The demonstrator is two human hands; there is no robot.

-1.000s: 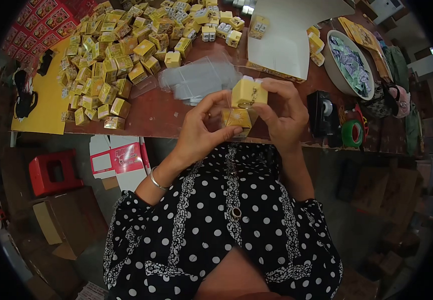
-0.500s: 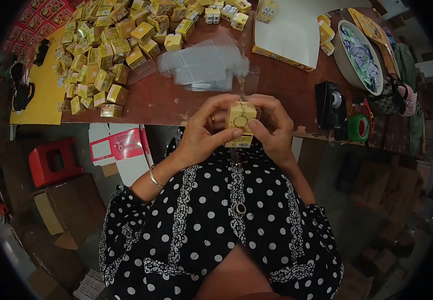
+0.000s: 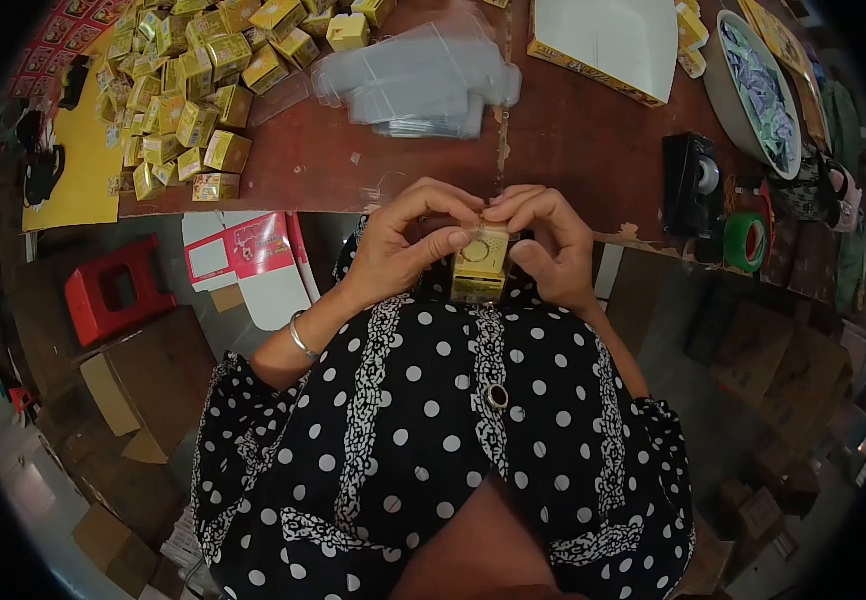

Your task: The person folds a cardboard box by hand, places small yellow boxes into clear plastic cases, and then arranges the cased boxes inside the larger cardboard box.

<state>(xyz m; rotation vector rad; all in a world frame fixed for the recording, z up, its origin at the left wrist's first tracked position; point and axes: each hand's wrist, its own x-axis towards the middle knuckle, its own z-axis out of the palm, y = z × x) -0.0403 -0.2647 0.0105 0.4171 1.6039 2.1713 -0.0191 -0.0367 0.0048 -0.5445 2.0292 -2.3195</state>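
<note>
A small yellow box-shaped item, with a ring and a printed lower part, is held upright just off the table's front edge. My left hand grips its left side, thumb on the face and fingers at the top. At its top right, the fingertips of my right hand are bent together, with the thumb near the right side; what they pinch is too small to make out. Clear plastic sleeves lie on the table beyond my hands. To their left is a large heap of yellow boxes.
On the brown table are an open white tray box, a bowl of small packets, a black tape dispenser and green tape. A red stool and cardboard boxes stand below left.
My fingers have moved to the top of the yellow item, and my right thumb has come off its face. The view has shifted, so the table's things appear higher.
</note>
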